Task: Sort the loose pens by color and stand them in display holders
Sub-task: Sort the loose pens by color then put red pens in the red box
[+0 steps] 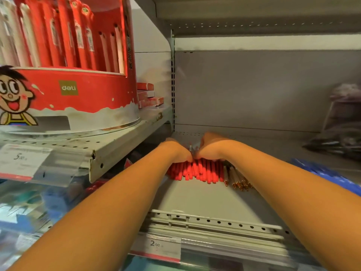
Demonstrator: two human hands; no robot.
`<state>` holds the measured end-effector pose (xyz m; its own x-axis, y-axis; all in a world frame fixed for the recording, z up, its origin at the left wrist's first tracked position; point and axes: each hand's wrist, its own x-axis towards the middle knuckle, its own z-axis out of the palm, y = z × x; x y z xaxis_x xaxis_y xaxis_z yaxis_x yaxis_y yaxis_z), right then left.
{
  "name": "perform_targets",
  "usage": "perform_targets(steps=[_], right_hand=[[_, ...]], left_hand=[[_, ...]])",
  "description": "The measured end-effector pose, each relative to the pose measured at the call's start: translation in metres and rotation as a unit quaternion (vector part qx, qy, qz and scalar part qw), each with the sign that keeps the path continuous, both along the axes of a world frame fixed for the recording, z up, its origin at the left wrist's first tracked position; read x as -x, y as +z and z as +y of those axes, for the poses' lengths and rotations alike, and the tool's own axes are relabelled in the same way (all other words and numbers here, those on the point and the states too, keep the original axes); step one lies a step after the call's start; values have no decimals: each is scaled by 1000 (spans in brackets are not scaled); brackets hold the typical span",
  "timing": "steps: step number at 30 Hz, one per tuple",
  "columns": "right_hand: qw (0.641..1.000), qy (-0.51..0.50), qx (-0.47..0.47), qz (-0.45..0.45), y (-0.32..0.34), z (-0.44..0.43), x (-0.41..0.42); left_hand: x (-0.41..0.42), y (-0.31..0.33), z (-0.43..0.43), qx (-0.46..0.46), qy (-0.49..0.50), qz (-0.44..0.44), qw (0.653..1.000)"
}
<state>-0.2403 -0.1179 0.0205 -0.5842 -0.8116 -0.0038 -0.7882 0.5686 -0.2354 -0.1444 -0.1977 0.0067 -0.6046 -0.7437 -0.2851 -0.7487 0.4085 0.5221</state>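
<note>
left hand (pixel 176 152) + right hand (pixel 211 150) touching, gripped red pens (pixel 195 172) at far ends | long axes pointed bodyward | both equally near

I see red pens (pixel 195 171) under the grip of the left hand (pixel 176 151) and right hand (pixel 210 148). Just right of the grip, pale pens (pixel 237 179) have amber tips. Farther right lies a blurred blue heap (pixel 312 167). Up left, the display holder (pixel 88 90) is red, white-edged, with a cartoon face.

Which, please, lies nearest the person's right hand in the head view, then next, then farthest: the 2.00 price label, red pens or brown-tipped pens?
1. red pens, under the right hand.
2. brown-tipped pens, just right.
3. 2.00 price label, shelf front.
</note>
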Motion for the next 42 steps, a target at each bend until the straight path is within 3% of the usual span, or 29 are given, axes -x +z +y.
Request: perform_targets(steps=[10, 22, 37, 42], right_hand=[[999, 4, 7, -41, -8, -3, 7], [998, -14, 28, -49, -11, -6, 12], [993, -37, 81, -82, -9, -1, 17], [991, -42, 90, -92, -9, -1, 17]], left_hand=[[20, 11, -5, -16, -59, -125, 990], [23, 7, -21, -20, -7, -99, 995], [27, 12, -11, -27, -63, -169, 983], [27, 16, -12, -36, -131, -251, 958]])
